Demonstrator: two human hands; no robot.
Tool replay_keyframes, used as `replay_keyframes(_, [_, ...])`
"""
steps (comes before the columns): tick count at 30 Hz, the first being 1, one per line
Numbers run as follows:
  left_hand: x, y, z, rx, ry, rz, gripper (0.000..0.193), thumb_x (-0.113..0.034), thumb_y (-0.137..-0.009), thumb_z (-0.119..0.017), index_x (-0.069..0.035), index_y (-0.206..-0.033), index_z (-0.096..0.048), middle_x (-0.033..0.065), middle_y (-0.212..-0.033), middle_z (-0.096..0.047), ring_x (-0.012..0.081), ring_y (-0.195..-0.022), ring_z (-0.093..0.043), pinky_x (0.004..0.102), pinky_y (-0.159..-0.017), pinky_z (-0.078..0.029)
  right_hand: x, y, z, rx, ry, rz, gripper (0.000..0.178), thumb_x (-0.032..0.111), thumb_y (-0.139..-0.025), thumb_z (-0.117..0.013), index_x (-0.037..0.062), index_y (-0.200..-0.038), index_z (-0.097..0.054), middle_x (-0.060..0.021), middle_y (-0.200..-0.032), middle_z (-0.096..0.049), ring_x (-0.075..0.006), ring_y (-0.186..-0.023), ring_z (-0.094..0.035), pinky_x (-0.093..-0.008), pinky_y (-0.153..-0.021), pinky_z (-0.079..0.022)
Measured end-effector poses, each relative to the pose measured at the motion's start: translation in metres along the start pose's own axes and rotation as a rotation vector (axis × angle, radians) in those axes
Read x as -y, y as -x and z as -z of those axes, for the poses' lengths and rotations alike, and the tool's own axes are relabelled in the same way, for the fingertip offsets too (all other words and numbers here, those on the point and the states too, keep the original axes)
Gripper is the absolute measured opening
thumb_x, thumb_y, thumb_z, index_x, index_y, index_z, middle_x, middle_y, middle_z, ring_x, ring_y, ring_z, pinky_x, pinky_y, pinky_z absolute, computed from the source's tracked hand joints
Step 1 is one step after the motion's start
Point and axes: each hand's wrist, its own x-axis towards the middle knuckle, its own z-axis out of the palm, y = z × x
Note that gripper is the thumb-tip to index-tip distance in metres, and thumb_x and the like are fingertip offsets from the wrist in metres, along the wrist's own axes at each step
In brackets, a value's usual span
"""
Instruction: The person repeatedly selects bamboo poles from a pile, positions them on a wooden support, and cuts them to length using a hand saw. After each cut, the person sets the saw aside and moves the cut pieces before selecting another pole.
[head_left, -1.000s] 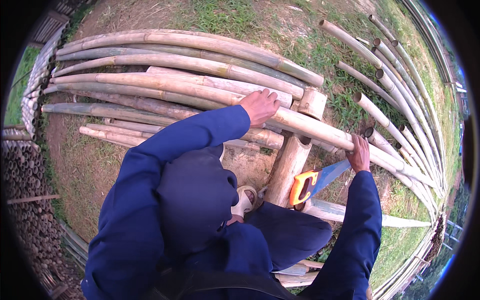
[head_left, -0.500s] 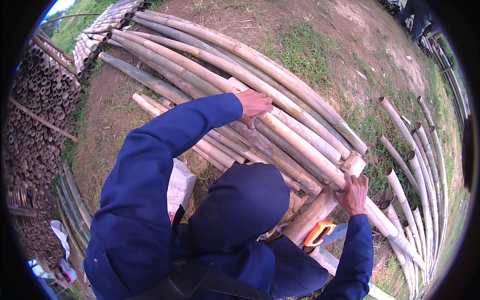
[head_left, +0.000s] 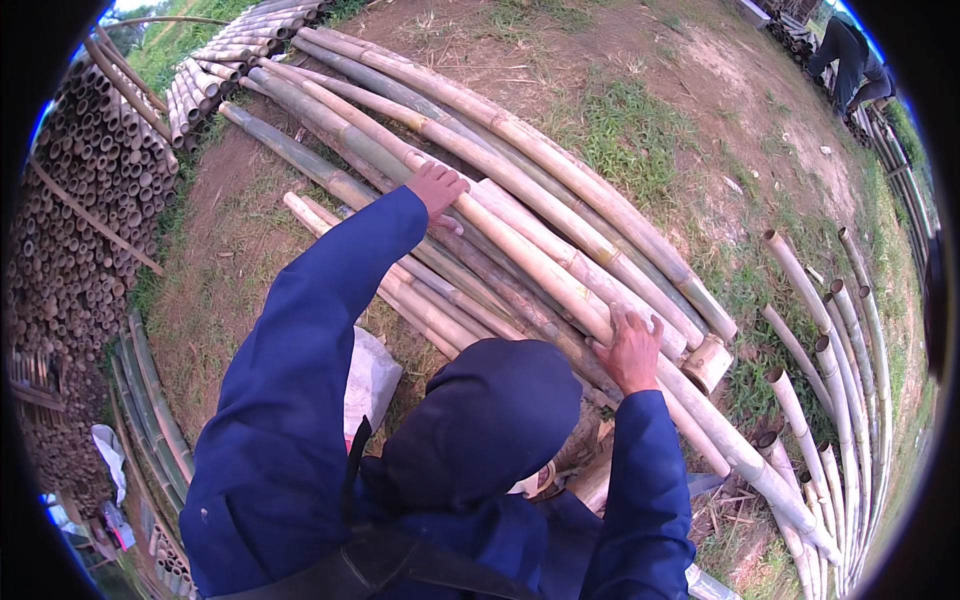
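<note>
A long pale bamboo pole slants from the upper left to the lower right, with both my hands on it. My left hand is closed over its upper part, the arm stretched out. Nearer its lower right end, my right hand grips the same pole with bent fingers. Just right of that hand is a short, thick bamboo piece with an open cut end. A bit of saw blade shows beside my right sleeve; its handle is hidden.
More bamboo poles lie side by side beyond my hands. Upright-looking poles fan out at the right. A big stack of cut bamboo fills the left. A whitish sack lies by my left arm. Another person bends over at the far right.
The held pole has slid toward the upper left, and both hands have moved left with it. My right arm now covers the saw's orange handle. The view has shifted slightly.
</note>
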Motion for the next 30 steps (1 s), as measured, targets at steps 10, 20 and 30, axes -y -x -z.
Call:
replay_keyframes(10, [-0.009, -0.011, 0.014, -0.001, -0.052, -0.038, 0.053, -0.049, -0.081, -0.078, -0.013, -0.114, -0.058, 0.0105, -0.107, -0.052, 0.0311, -0.109, -0.056, 0.0448, -0.099, -0.043, -0.040, 0.071, 0.012, -0.051, -0.076, 0.090, 0.048, 0.019, -0.079, -0.079, 0.0090, -0.123, -0.062, -0.0136, -0.092, -0.065, -0.0360, -0.083, -0.067, -0.0456, -0.076, -0.053])
replay_keyframes(20, [0.001, 0.016, 0.039, -0.073, -0.013, -0.004, 0.049, -0.034, -0.074, -0.085, -0.013, -0.107, -0.057, 0.0099, -0.110, -0.052, 0.0313, -0.113, -0.053, 0.0451, -0.099, -0.041, -0.029, 0.063, 0.030, -0.166, -0.220, 0.195, 0.041, 0.023, -0.090, -0.074, 0.0114, -0.128, -0.067, -0.0131, -0.080, -0.061, -0.0340, -0.073, -0.062, -0.0453, -0.070, -0.050])
replay_keyframes(30, [0.008, 0.024, 0.044, -0.071, -0.035, 0.029, 0.054, -0.035, -0.076, -0.085, -0.012, -0.116, -0.056, 0.0092, -0.111, -0.056, 0.0302, -0.115, -0.053, 0.0457, -0.102, -0.041, -0.016, 0.058, 0.049, -0.216, -0.069, 0.217, 0.045, 0.025, -0.090, -0.075, 0.0136, -0.132, -0.064, -0.0107, -0.078, -0.056, -0.0312, -0.073, -0.060, -0.0425, -0.070, -0.047])
